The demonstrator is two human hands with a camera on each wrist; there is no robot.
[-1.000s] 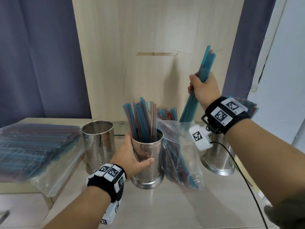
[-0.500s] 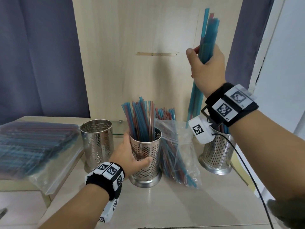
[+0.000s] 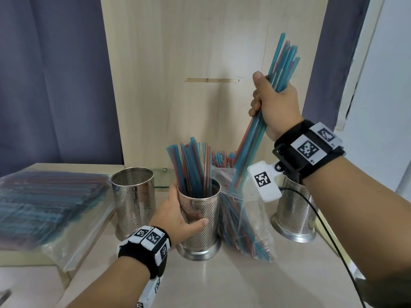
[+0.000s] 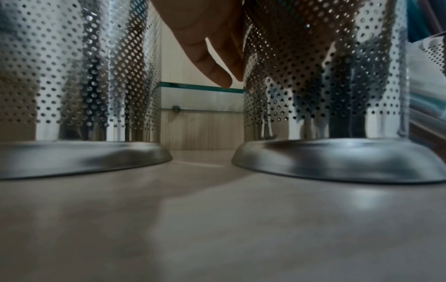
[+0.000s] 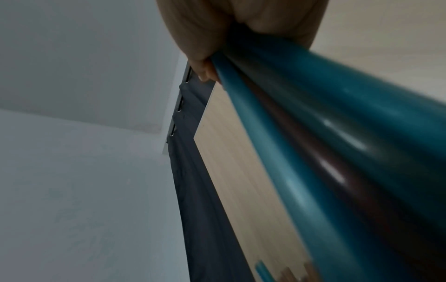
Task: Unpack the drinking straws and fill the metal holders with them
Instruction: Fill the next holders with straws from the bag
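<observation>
My left hand (image 3: pixel 178 216) grips the middle perforated metal holder (image 3: pixel 200 218), which stands on the counter partly filled with blue and red straws (image 3: pixel 191 167). My right hand (image 3: pixel 273 103) grips a bundle of blue and red straws (image 3: pixel 282 63) in the air, tilted, its lower end (image 3: pixel 240 170) just above the open plastic bag of straws (image 3: pixel 240 225). In the right wrist view the bundle (image 5: pixel 337 152) fills the frame. In the left wrist view my fingers (image 4: pixel 212 63) curve round the holder's wall (image 4: pixel 325 76).
An empty holder (image 3: pixel 133 196) stands to the left, seen also in the left wrist view (image 4: pixel 72 76). A third holder (image 3: pixel 295 214) stands at the right behind my wrist. A sealed pack of straws (image 3: pixel 44 207) lies on the raised ledge at left. A wooden panel (image 3: pixel 200 63) backs the counter.
My right hand has lifted the bundle out of the bag, then tilted it and swung it left toward the middle holder. My left hand has kept its grip on the holder.
</observation>
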